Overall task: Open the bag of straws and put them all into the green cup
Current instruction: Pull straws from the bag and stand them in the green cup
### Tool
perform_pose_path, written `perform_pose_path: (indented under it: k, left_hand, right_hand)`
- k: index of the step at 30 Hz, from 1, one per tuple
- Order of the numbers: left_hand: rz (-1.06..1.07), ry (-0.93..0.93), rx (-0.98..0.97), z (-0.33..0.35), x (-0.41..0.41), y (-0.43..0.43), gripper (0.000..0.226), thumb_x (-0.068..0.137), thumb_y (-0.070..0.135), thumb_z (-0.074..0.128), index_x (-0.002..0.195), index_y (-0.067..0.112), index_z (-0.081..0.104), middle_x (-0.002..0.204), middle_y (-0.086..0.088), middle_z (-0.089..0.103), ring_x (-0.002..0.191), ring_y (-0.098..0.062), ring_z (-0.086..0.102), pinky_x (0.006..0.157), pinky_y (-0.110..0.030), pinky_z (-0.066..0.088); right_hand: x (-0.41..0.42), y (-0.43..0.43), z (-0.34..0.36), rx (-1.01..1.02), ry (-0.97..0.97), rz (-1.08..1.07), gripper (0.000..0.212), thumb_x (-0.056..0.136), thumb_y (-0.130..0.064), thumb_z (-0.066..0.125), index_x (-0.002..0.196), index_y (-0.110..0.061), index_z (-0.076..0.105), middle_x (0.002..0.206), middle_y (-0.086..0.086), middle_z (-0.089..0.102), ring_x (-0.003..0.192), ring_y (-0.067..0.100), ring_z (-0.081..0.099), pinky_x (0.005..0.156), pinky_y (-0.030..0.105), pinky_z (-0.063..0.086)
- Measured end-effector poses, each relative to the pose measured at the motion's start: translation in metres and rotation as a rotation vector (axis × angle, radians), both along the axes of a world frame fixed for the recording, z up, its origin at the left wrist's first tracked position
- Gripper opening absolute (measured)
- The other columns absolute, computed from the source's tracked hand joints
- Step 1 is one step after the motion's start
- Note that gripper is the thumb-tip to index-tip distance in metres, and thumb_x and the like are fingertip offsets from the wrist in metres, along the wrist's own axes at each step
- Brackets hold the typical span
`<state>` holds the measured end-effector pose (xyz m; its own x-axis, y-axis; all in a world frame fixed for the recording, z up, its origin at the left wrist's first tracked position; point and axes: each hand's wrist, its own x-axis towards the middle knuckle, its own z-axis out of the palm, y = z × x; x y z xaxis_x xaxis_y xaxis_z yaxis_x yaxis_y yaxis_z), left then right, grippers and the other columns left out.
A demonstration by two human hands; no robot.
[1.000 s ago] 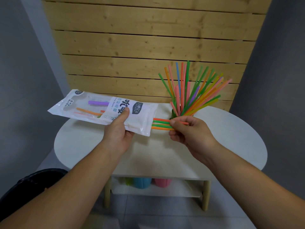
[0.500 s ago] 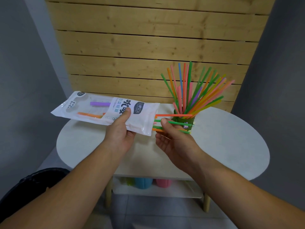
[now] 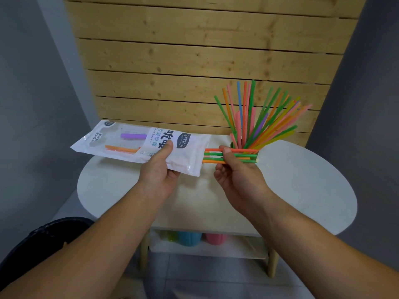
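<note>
**Straws half out of the bag**

At centre frame the right hand [image 3: 235, 178] pinches a few straws [image 3: 212, 156], thumb on top. To its left, the left hand [image 3: 159, 169] grips the bag [image 3: 129, 143]. The straws look light, slick and easily kinked, so they are best held mid-length. The green cup [image 3: 231, 145] stands just behind, mostly hidden.

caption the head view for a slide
Left hand holds the straw bag; right hand pinches straws sticking from it, beside the green cup.
</note>
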<state>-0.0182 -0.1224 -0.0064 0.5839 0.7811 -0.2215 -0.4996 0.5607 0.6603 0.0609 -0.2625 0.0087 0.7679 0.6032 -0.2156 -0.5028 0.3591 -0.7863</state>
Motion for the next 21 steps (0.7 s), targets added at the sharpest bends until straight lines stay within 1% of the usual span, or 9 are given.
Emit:
perform_pose_path:
  k: [4,7,8,11,13,15,17,19,21]
  left_hand:
    - [0.003,0.002,-0.024,-0.001,-0.001,0.003,0.024,0.092,0.006,0.069,0.113,0.015,0.063,0.114,-0.007,0.077,0.091,-0.018,0.077,0.076,-0.039,0.063]
    - [0.004,0.009,-0.028,-0.001,-0.001,0.003,0.023,0.091,0.005,0.070,0.111,0.015,0.063,0.111,-0.006,0.077,0.085,-0.017,0.077,0.073,-0.038,0.064]
    - [0.003,0.010,-0.030,-0.001,-0.001,0.003,0.023,0.091,0.005,0.070,0.110,0.015,0.063,0.111,-0.006,0.077,0.084,-0.017,0.077,0.072,-0.038,0.064]
    - [0.005,0.007,-0.037,-0.001,-0.002,0.002,0.026,0.091,0.005,0.070,0.114,0.014,0.063,0.112,-0.007,0.077,0.085,-0.016,0.077,0.069,-0.035,0.064]
    - [0.004,0.007,-0.031,-0.002,-0.002,0.002,0.031,0.092,0.006,0.070,0.121,0.014,0.062,0.113,-0.006,0.076,0.085,-0.016,0.077,0.069,-0.034,0.064]
    - [0.000,0.013,-0.022,-0.002,-0.002,0.001,0.034,0.092,0.006,0.069,0.125,0.013,0.062,0.113,-0.006,0.076,0.085,-0.015,0.077,0.070,-0.034,0.064]
    - [-0.004,0.023,-0.023,-0.002,-0.002,0.002,0.031,0.091,0.007,0.070,0.121,0.013,0.064,0.114,-0.007,0.076,0.086,-0.016,0.077,0.073,-0.036,0.064]
    - [-0.002,0.031,-0.029,-0.002,-0.002,0.002,0.024,0.091,0.007,0.070,0.113,0.014,0.065,0.115,-0.007,0.076,0.089,-0.017,0.077,0.077,-0.037,0.063]
    - [0.001,0.028,-0.035,-0.001,-0.002,0.002,0.023,0.091,0.006,0.071,0.112,0.015,0.064,0.115,-0.007,0.076,0.093,-0.018,0.076,0.079,-0.040,0.063]
  right_hand:
    - [0.004,-0.005,-0.002,-0.035,-0.090,-0.067,0.032,0.094,-0.017,0.066,0.120,0.001,0.064,0.074,0.003,0.058,0.056,0.008,0.055,0.057,0.021,0.052]
    - [0.008,-0.009,-0.002,-0.029,-0.074,-0.086,0.030,0.093,-0.018,0.067,0.117,0.000,0.066,0.073,0.004,0.056,0.055,0.008,0.055,0.055,0.021,0.051]
    - [0.009,-0.010,-0.001,-0.020,-0.050,-0.073,0.028,0.093,-0.020,0.068,0.114,-0.002,0.067,0.072,0.004,0.056,0.055,0.008,0.055,0.055,0.020,0.051]
    - [0.006,-0.010,0.000,0.033,-0.007,-0.003,0.017,0.089,-0.025,0.071,0.103,-0.016,0.072,0.069,-0.002,0.059,0.057,0.007,0.056,0.056,0.019,0.052]
    - [0.000,-0.008,-0.002,0.050,-0.003,0.030,0.015,0.087,-0.027,0.073,0.100,-0.020,0.071,0.070,-0.003,0.061,0.059,0.008,0.057,0.057,0.020,0.053]
    - [-0.006,-0.004,-0.004,0.035,-0.017,0.043,0.016,0.086,-0.026,0.074,0.100,-0.019,0.068,0.072,-0.002,0.064,0.060,0.008,0.059,0.059,0.022,0.053]
    - [-0.009,0.000,-0.005,0.005,-0.053,0.023,0.017,0.087,-0.025,0.073,0.101,-0.018,0.066,0.073,-0.002,0.065,0.061,0.009,0.060,0.060,0.023,0.054]
    - [-0.009,0.003,-0.003,-0.016,-0.082,-0.037,0.013,0.090,-0.025,0.071,0.099,-0.017,0.066,0.070,-0.001,0.062,0.057,0.008,0.058,0.058,0.023,0.053]
    - [-0.007,0.004,-0.001,-0.037,-0.107,-0.100,0.021,0.090,-0.026,0.071,0.106,-0.013,0.068,0.072,0.000,0.063,0.053,0.007,0.057,0.057,0.022,0.052]
